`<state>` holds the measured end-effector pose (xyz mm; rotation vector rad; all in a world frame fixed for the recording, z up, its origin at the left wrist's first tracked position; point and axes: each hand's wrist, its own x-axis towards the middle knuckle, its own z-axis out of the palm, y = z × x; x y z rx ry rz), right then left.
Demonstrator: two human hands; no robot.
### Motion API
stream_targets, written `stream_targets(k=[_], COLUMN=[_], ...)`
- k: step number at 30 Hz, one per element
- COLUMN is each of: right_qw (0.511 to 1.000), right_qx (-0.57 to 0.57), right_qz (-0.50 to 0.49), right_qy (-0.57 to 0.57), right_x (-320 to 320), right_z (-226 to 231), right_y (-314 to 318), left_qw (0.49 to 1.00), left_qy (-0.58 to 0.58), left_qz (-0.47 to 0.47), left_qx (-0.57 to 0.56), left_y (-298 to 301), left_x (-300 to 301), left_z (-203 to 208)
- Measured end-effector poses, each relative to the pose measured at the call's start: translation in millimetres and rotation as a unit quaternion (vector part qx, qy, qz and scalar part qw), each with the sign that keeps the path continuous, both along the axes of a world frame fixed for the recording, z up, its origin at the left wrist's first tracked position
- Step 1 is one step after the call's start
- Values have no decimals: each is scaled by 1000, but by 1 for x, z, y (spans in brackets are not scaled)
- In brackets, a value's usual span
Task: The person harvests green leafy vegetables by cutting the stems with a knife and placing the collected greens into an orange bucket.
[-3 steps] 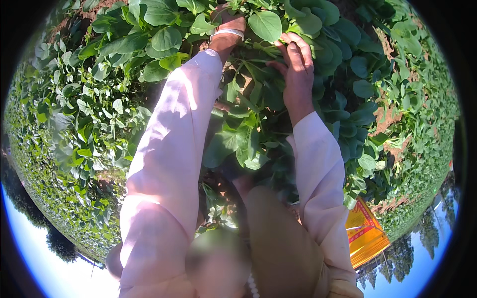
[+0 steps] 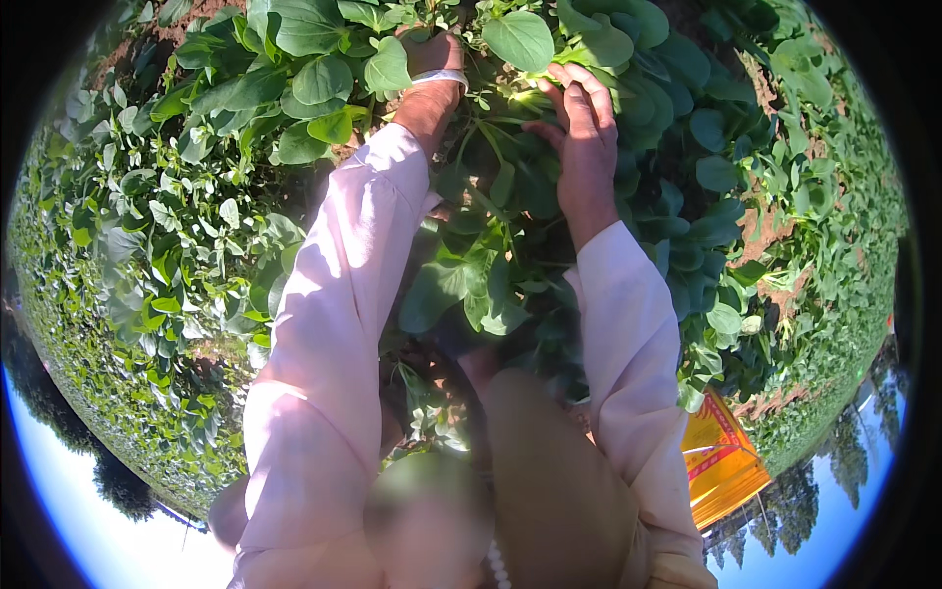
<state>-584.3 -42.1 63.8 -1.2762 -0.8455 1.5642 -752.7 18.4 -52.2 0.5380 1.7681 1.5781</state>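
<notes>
Leafy green plants with broad rounded leaves (image 2: 518, 41) stand in front of me. My left hand (image 2: 434, 53), with a white band (image 2: 439, 77) round the wrist, reaches down among the stems at the far side. Leaves and its own back hide those fingers, so what they hold does not show. To the right, my right hand (image 2: 587, 133) touches the lower leaves of a neighbouring plant (image 2: 633, 103). Its thumb is apart from the loosely bent fingers, and nothing shows gripped between them. Between my forearms hang more leaves (image 2: 471, 280), partly in shade.
Dense low greenery (image 2: 128, 255) spreads to the left. On the right, reddish soil (image 2: 765, 236) shows between plants. A yellow-orange printed bag or box (image 2: 721, 456) stands beside my right elbow. My bent knee (image 2: 549, 452) is close below the plants.
My left hand and forearm have shifted slightly left and back toward me, and the leaves beside them have moved a little. My right hand stays almost in place.
</notes>
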Motion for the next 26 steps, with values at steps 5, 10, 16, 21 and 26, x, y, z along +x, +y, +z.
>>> stream_targets(k=[5,10,16,21,26], right_qw=[957,905,988,993,995], right_qx=[147,255,32,-5,4], right_qz=[53,126,18,-1,-16], right_qy=[-246,-315,-150,-117,-102], right_x=[8,1,19,9,28], right_z=[-8,-2,10,17,-1], right_y=[-2,26,9,2,1], left_qw=[958,807,900,859,787], left_qy=[-105,293,133,338,448], left_qz=[-121,-443,-235,-354,-385], left_qx=[-238,-256,-342,-151,-175], left_y=[-34,-39,-7,20,32], left_x=[24,32,46,42,68], left_z=[75,82,54,-24,20])
